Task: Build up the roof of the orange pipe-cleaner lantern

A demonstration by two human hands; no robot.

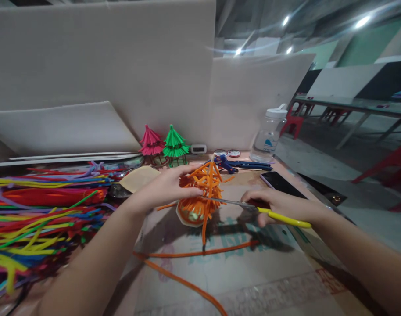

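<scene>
My left hand [172,188] is closed around the side of an orange pipe-cleaner tree [216,186], which stands on a pale base [190,221]. In my right hand [269,204] is a pair of scissors [284,218] with yellow handles. Their blades point left and reach across the front of the tree, at an orange strand that hangs down its front. Part of the blades is hidden among the orange strands. A long orange pipe cleaner [184,277] lies bent on the cardboard [263,281] in front of the tree.
Many coloured pipe cleaners [45,219] lie piled at the left. Behind stand a pink tree [151,140], a green tree [175,145] and a small display [198,149]. A blue glue gun [225,163], a water bottle [266,136] and a phone [281,184] are at the right.
</scene>
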